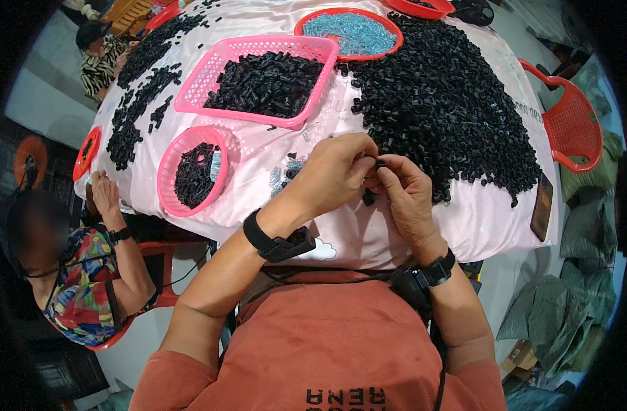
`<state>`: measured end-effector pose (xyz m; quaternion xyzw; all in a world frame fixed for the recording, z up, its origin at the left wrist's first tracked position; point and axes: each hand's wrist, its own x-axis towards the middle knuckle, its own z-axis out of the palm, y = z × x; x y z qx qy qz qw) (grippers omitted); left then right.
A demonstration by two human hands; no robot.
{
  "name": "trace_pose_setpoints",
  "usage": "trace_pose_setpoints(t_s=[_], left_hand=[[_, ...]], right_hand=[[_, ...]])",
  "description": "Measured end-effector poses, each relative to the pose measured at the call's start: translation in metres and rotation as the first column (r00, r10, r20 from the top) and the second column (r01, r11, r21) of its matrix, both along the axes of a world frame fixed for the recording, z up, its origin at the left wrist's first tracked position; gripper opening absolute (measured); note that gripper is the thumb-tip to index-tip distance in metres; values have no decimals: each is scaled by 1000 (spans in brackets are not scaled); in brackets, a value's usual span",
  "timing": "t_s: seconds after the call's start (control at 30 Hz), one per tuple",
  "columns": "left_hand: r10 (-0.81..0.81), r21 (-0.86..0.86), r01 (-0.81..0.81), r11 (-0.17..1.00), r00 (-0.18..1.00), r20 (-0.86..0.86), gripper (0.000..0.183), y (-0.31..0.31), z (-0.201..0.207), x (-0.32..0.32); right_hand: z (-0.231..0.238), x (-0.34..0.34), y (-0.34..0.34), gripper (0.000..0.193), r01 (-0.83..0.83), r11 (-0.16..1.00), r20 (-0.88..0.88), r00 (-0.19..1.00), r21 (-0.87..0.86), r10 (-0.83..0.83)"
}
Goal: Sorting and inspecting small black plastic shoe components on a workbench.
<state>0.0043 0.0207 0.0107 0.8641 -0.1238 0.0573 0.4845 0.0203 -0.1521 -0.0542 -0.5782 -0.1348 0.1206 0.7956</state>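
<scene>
My left hand [332, 172] and my right hand [410, 197] meet over the near edge of a large spread of small black plastic parts [443, 103]. Between their fingertips is a small black plastic part [380, 164], mostly covered by the fingers, so its exact shape is hidden. Both hands are closed in a pinch around it. Just left of my left hand, a few small clear bluish pieces [278, 179] lie on the cloth. A round red tray of clear blue pieces [298, 29] stands at the far edge of the black spread.
A pink rectangular basket [190, 92] holds black parts; a round pink basket [164, 181] holds thin black pieces. A phone [542, 209] lies at the right table edge. A red chair [572, 123] stands beyond it. Two people sit at left, one hand [106, 195] near the table edge.
</scene>
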Motion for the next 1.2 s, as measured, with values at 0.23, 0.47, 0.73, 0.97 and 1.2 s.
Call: trace_pose_setpoints(t_s=[0.23,0.47,0.73,0.97,1.2], left_hand=[[-14,190,-16,982,987,159,12,7,-18,1],[-17,336,-37,941,988,156,11,10,-13,-5],[-70,507,-10,862,988,138,3,4,-22,-14],[-72,531,-16,847,987,145,3,3,-23,-13],[-58,493,-33,870,984,168,4,0,-20,-13]], right_hand=[[5,-1,1,17,114,993,-40,993,8,-114],[3,1,0,16,184,982,19,983,-52,-183],[3,1,2,15,177,984,3,984,-32,-177],[2,1,2,16,165,985,5,986,-50,-165],[2,0,2,16,161,986,-4,987,-49,-162]])
